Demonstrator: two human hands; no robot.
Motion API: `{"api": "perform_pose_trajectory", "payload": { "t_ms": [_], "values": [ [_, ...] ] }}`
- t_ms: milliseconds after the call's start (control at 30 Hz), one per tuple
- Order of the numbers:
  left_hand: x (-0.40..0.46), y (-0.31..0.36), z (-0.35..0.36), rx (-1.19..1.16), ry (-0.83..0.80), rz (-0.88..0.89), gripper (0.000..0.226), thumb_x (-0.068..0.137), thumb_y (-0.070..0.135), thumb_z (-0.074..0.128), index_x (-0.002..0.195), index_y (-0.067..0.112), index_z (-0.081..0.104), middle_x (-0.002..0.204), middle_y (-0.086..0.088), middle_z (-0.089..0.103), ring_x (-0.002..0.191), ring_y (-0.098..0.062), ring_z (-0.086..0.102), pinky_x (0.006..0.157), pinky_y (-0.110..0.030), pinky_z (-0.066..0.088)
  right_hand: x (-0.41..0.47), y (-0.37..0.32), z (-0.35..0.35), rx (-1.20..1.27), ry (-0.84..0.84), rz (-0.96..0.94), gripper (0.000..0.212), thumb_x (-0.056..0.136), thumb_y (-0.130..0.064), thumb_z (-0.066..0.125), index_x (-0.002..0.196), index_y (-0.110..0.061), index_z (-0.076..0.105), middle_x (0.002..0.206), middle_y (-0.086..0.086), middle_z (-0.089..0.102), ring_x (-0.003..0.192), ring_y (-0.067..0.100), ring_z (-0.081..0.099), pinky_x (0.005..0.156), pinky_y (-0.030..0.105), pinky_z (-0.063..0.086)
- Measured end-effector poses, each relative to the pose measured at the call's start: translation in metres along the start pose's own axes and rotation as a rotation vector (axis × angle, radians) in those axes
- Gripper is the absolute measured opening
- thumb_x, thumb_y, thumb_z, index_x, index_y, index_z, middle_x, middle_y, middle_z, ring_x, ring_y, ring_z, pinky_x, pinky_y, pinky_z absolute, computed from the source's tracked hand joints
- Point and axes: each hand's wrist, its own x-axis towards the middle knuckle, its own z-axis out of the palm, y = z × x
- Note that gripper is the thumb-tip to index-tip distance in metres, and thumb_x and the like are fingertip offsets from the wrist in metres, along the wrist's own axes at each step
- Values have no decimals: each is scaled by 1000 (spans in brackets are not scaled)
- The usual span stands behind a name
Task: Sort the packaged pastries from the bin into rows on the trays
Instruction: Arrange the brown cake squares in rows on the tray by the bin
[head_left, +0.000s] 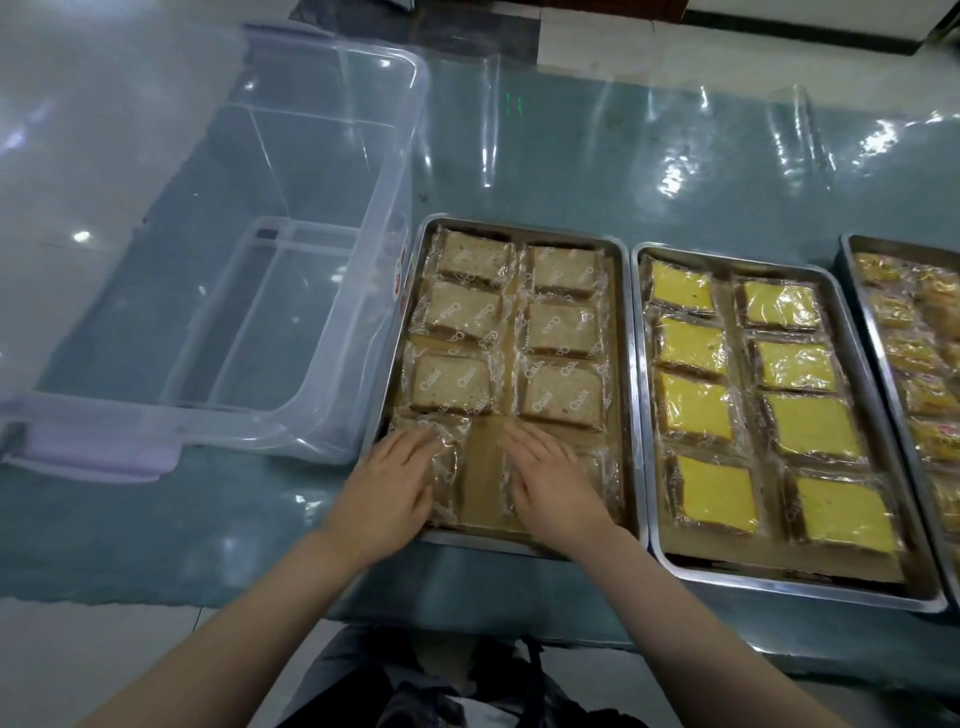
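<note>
A metal tray (627, 364) holds two rows of wrapped brown pastries (563, 330). My left hand (392, 486) lies flat with straight fingers on the nearest pastry (447, 457) of the left row. My right hand (550, 480) lies flat on the nearest pastry (597, 467) of the right row. Both pastries are mostly hidden under my hands. A second tray (652, 551) to the right holds two rows of wrapped yellow pastries (696, 410). The clear plastic bin (384, 218) stands left of the trays with nothing visible inside.
A third tray (878, 332) with wrapped orange-yellow pastries (930, 395) is cut off at the right edge. The bin's lid (104, 452) with pale purple clips sits at its near side. A shiny plastic sheet (675, 156) covers the green table.
</note>
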Motion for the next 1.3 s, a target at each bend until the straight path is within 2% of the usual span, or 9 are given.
{"api": "perform_pose_trajectory", "payload": {
  "t_ms": [233,333,467,567,733,900,1067,1200,1300],
  "values": [
    [-19,-14,1,146,-93,-47,55,77,28,67,129,11,58,135,-12,54,113,-29,58,94,-40,51,1,-48,31,45,-39,-164,54,100,-26,41,152,-20,30,161,1,21,149,19,14,121,37,1],
    [-19,-16,-2,181,-96,-10,52,80,33,64,128,15,59,130,-9,57,107,-26,60,88,-38,53,2,-56,42,26,-57,-124,63,100,-43,38,155,-19,21,164,1,11,150,19,9,119,34,-4],
    [-20,-17,-9,165,-94,49,53,82,38,38,127,21,60,125,-1,59,98,-20,60,81,-34,53,3,-60,49,23,-31,-71,74,96,-55,39,156,-17,18,164,1,12,150,15,8,116,30,-9],
    [-22,-23,-12,116,-100,101,48,80,26,44,124,22,63,124,0,62,92,-20,62,77,-34,55,2,-65,52,37,-3,-30,76,95,-57,39,155,-15,21,163,1,16,150,14,11,119,31,-6],
    [-21,-27,-19,-146,-283,-7,63,90,-1,46,147,23,41,158,4,28,141,-19,35,113,-29,28,7,-85,57,116,-23,74,91,88,-64,47,156,-12,14,164,5,9,151,18,4,122,34,1],
    [-24,-33,-18,-646,-336,-161,61,92,-10,37,144,22,43,150,3,40,135,-8,41,109,-17,33,16,-101,59,133,-35,176,104,83,-69,52,156,-9,8,164,8,3,151,22,-2,122,39,2],
    [-30,-36,-11,-993,-367,-184,59,95,-15,33,138,25,43,149,2,40,133,2,42,111,-17,32,22,-100,54,198,24,206,81,88,-39,59,153,-10,21,162,7,16,150,23,7,123,37,7],
    [-34,-34,-6,-813,-219,-90,64,91,-14,38,129,36,49,142,7,49,129,10,41,110,-14,30,25,-97,47,206,-52,186,76,88,-24,59,153,-10,21,163,9,12,151,24,4,122,40,9],
    [-29,-39,-4,-470,-3,131,65,81,-9,40,133,25,54,145,6,46,136,-4,38,113,-22,28,25,-89,43,266,-77,139,69,86,-26,60,148,-10,33,156,9,30,148,26,18,120,37,19]
  ]
}}
